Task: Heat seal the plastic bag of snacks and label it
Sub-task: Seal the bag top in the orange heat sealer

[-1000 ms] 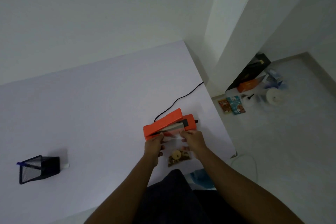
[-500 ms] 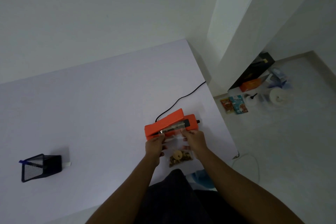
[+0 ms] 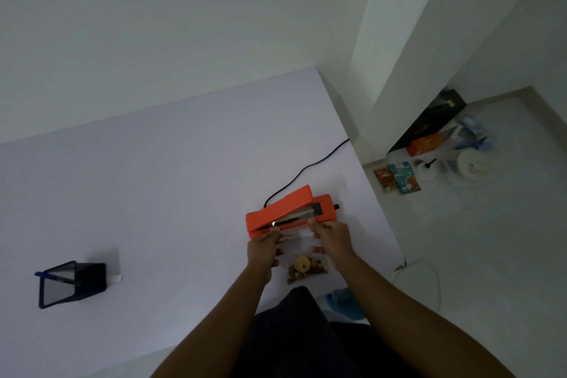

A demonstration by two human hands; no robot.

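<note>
Clear plastic is stretched between the two hands: the left hand (image 3: 264,247) pinches the left corner of the bag's open top and the right hand (image 3: 333,238) pinches the right corner, fingers curled onto the film, so the mouth of the bag (image 3: 302,250) is pulled flat and taut. The snacks (image 3: 306,268) sit bunched at the bottom of the bag, on the near side, between the wrists and close to the table's near edge. Just beyond the fingertips, on the far side, lies the orange sealer (image 3: 290,212), its arm raised and its shiny sealing strip (image 3: 293,219) showing in the gap. The sealer's long axis runs left to right, tilted so its right end sits a little farther away, and the bag's top edge lies nearly parallel to it. That matching is what the coming move seems to turn on: a short push away from the body should lay the top edge across the strip. Both hands are about equally near; the left one touches or nearly touches the sealer's left end. A black cord (image 3: 306,170) runs off far and right to the edge of the white table (image 3: 153,193), which drops off just right of the sealer. Well to the left stands a black mesh pen holder (image 3: 72,284), with wide open room between.
</note>
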